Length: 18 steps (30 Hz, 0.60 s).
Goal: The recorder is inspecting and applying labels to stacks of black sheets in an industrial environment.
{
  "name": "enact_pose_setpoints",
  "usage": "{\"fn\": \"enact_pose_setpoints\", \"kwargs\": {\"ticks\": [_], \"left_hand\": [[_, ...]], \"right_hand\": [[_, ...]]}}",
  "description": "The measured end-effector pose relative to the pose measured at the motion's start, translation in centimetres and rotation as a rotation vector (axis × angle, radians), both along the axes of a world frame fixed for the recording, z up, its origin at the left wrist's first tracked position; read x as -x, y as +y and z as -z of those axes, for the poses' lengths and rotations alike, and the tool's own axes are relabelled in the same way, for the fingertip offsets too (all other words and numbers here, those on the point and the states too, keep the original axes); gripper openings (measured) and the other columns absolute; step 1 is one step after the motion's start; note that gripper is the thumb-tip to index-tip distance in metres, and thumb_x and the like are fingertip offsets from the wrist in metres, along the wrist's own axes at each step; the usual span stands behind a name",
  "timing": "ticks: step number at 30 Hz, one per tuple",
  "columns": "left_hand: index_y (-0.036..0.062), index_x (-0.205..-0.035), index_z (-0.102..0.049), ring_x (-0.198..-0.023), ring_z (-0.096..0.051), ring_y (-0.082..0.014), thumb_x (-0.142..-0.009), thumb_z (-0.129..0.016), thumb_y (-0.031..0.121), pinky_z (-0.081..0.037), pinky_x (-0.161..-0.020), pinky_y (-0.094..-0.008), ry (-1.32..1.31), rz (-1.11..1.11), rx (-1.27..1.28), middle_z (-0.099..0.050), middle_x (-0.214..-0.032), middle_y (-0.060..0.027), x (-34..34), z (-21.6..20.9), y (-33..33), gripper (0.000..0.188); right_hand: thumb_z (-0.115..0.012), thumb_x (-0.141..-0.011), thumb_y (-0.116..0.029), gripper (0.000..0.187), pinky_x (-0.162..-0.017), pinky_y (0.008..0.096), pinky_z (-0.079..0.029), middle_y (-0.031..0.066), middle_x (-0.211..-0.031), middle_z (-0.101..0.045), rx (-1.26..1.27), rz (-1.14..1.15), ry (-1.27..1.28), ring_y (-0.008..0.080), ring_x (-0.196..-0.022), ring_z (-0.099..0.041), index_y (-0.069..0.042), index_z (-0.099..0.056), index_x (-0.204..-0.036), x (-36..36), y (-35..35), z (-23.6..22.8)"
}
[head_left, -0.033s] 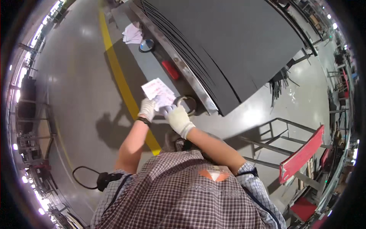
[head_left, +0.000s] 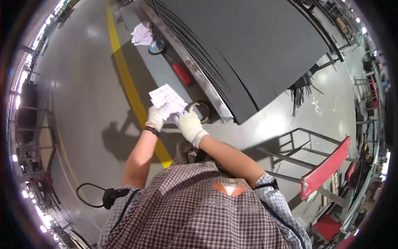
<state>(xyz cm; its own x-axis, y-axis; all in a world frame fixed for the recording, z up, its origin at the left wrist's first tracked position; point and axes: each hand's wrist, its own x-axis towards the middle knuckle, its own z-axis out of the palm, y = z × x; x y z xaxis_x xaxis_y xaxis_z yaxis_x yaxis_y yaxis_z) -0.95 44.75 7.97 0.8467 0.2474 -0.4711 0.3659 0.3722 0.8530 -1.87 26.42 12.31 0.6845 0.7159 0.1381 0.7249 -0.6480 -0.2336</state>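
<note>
A small stack of white paper slips with reddish print is held in front of me, over the near end of a narrow grey ledge. My left hand, in a white glove, is closed on the left lower edge of the slips. My right hand, gloved too, has its fingers closed at their right lower edge. The fingertips are partly hidden. Just beyond the right hand a dark ring-shaped roll lies at the ledge's end.
Along the ledge lie a red object, a round roll with a blue-grey centre and a pile of pale papers. Large dark sheets are stacked at the right, behind a metal rail. A red-topped metal frame stands nearer right. A yellow line crosses the floor.
The whole view has shifted slightly, so things sit a little further left. Both hands stay on the slips.
</note>
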Motion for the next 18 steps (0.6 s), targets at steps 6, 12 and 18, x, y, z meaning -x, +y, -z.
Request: {"fn": "enact_pose_setpoints", "kwargs": {"ticks": [6,12,18], "left_hand": [[-0.0003,-0.125,-0.055,-0.101,-0.063,-0.0241,-0.087,-0.064,0.004,-0.056,-0.083,-0.0369,-0.023,-0.370,-0.040,-0.062,-0.118,-0.0100,2.0,-3.0,-1.5,0.039],[0.0012,-0.129,-0.051,-0.108,-0.061,-0.0246,-0.090,-0.062,0.010,-0.051,-0.093,-0.0370,-0.201,-0.496,0.025,-0.060,-0.122,-0.0123,5.5,-5.3,-4.1,0.041],[0.0031,-0.124,-0.055,-0.099,-0.065,-0.0229,-0.088,-0.066,0.010,-0.055,-0.084,-0.0358,-0.222,-0.416,0.141,-0.064,-0.114,-0.0092,8.7,-10.0,-13.6,0.038]], "right_hand": [[-0.064,-0.079,-0.015,0.009,-0.073,0.0433,-0.046,0.0131,-0.084,-0.062,-0.664,0.080,0.306,0.0324,-0.082,-0.060,-0.008,-0.063,-0.085,-1.6,-2.6,-1.4],[-0.066,-0.082,-0.010,0.008,-0.072,0.0358,-0.048,0.0108,-0.082,-0.064,-1.182,0.225,0.536,0.0226,-0.077,-0.061,-0.003,-0.065,-0.086,-1.6,-10.1,-10.2],[-0.066,-0.082,0.001,0.011,-0.074,0.0270,-0.050,0.0076,-0.090,-0.067,-1.338,0.330,0.240,0.0153,-0.081,-0.062,-0.002,-0.066,-0.093,-6.5,-22.3,-14.2]]}}
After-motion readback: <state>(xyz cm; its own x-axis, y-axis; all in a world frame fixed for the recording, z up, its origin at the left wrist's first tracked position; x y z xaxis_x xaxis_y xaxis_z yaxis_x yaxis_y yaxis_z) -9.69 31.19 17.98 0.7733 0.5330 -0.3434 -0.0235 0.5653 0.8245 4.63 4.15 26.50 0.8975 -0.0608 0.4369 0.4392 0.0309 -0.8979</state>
